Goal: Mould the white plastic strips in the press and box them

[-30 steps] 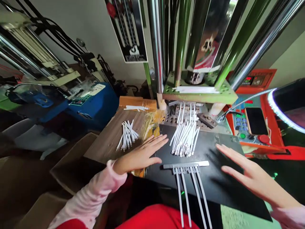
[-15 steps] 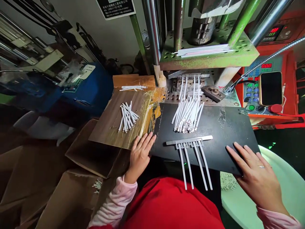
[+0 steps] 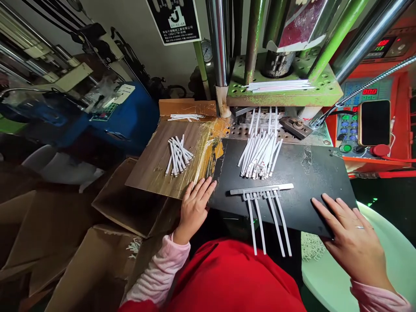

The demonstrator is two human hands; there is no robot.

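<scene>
The black board (image 3: 308,208) lies between the open, well-apart hands, left hand (image 3: 195,208) at its left edge, right hand (image 3: 351,238) flat on its near corner, neither holding the white plastic comb of strips (image 3: 261,189).

Black board (image 3: 308,208): white strip pile (image 3: 258,156), barred strip comb (image 3: 261,189); wood-grain board (image 3: 149,171): strips (image 3: 178,157).

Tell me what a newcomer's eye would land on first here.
The chrome and green columns of the press dominate the top centre. Below them, a heap of white strips lies on the black board, with a comb-shaped strip piece nearer the left hand and right hand. At right, a red-framed control panel shows lit digits.
</scene>
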